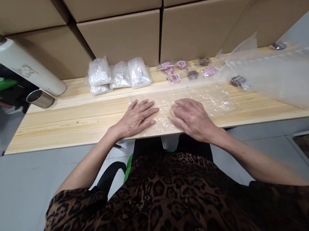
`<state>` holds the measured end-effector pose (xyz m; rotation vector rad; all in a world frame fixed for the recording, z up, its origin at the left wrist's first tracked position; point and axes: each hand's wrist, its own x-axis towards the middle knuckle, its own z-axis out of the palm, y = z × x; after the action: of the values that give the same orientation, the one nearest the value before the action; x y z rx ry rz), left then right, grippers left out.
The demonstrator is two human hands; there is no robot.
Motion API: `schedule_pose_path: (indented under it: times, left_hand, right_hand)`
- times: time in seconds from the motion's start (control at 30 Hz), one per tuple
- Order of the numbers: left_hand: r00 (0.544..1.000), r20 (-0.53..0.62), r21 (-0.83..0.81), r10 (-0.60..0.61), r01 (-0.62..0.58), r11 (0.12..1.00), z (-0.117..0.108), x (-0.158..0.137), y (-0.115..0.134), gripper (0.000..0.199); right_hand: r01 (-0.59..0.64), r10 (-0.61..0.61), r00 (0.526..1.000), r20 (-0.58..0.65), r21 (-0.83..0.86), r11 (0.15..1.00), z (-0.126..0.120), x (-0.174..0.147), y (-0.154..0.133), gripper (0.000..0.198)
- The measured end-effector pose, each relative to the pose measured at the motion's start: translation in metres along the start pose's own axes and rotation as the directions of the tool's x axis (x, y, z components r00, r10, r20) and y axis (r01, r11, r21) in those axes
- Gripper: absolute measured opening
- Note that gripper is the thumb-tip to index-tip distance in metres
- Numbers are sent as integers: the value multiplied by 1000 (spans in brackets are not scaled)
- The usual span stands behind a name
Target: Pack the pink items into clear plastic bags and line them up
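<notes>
A clear, wrinkled plastic sheet (214,102) lies flat on the wooden table in front of me. Flat on its left part rests my left hand (136,119), fingers stretched out and spread. My right hand (192,119) is over the middle of the same sheet, its fingers bent and smeared by motion, so I cannot tell whether they grip the film. Just beyond the sheet are several small pink wrapped packets (167,66) and dark ones (193,74). To the right, a larger translucent plastic sheet (283,75) spreads over the table, with a dark packet (238,81) at its left edge.
Several bundles in clear plastic (139,73) stand at the table's back. A white bottle (23,66) and a steel cup (40,99) are at the left end. Stacked cardboard boxes (121,38) wall off the back. Another dark packet (278,46) lies far right.
</notes>
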<state>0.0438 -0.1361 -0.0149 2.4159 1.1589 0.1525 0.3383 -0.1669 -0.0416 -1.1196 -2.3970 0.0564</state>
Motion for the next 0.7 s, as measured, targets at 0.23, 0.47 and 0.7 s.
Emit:
schedule_pose_path:
  times: [0.23,0.47,0.7]
  left_hand:
    - [1000,23,22,-13,13,1000,-15,-14,-20,61]
    - [1000,22,20,-5,5,1000,-14,-26,-29,59]
    - [999,-41,43,-10,12,999,-9,-29,-28,57]
  right_hand:
    - [-52,45,989,143,51,997,-35,-26,28,47]
    - [-263,264,964,-10,-121,957,-49,32,105,42]
    - [-277,357,879,316,-270,922,-31,101,156,44]
